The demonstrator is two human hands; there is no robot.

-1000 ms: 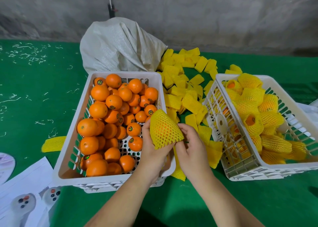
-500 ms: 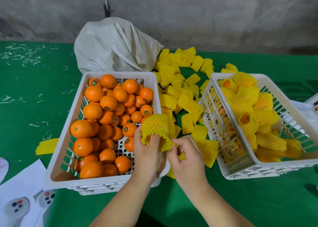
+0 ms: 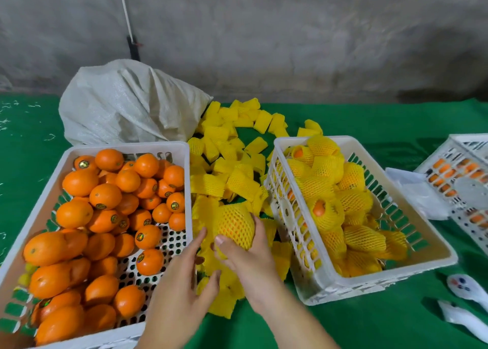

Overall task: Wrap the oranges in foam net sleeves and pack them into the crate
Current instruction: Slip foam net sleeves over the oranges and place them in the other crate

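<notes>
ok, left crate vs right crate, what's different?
The left crate holds bare oranges, many with stickers; the right crate holds oranges wrapped in yellow foam net sleeves. The left crate's perforated floor shows through a gap near its right side; the right crate's floor is covered. The right crate sits turned at an angle; the left sits squarer to the camera. Both are white slotted plastic on the green cloth.
</notes>
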